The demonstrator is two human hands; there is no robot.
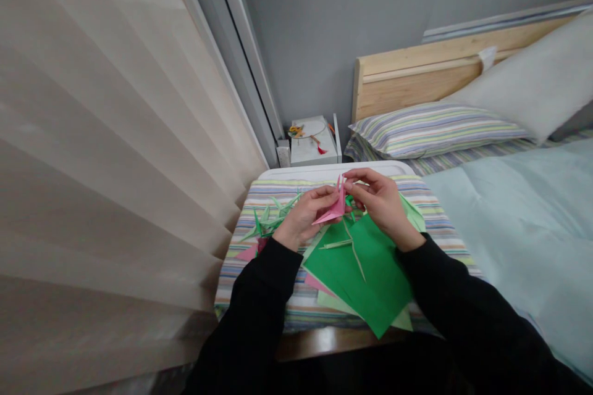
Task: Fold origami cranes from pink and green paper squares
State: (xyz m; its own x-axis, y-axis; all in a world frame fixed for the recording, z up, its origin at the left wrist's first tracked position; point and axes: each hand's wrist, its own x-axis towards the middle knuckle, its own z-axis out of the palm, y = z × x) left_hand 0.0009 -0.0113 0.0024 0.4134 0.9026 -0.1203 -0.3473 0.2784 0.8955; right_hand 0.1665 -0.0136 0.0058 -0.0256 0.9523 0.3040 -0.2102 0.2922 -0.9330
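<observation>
A folded pink origami paper (336, 210) with narrow upright points is held up between my two hands above the small table. My left hand (309, 213) pinches its left side, thumb on top. At its upper right, the fingertips of my right hand (377, 197) are closed on one of the narrow points. Below lie green paper sheets (370, 265) with thin pale paper strips (354, 250) on top. Folded green paper pieces (273, 219) are heaped to the left, partly hidden by my left hand, near a pink paper piece (248, 253).
A striped cloth (231, 284) covers the table. A beige curtain (139, 166) hangs close on the left. On the right is a bed with a pale blue cover (519, 210) and a striped pillow (440, 129). A white cabinet (310, 148) with small ornaments stands behind.
</observation>
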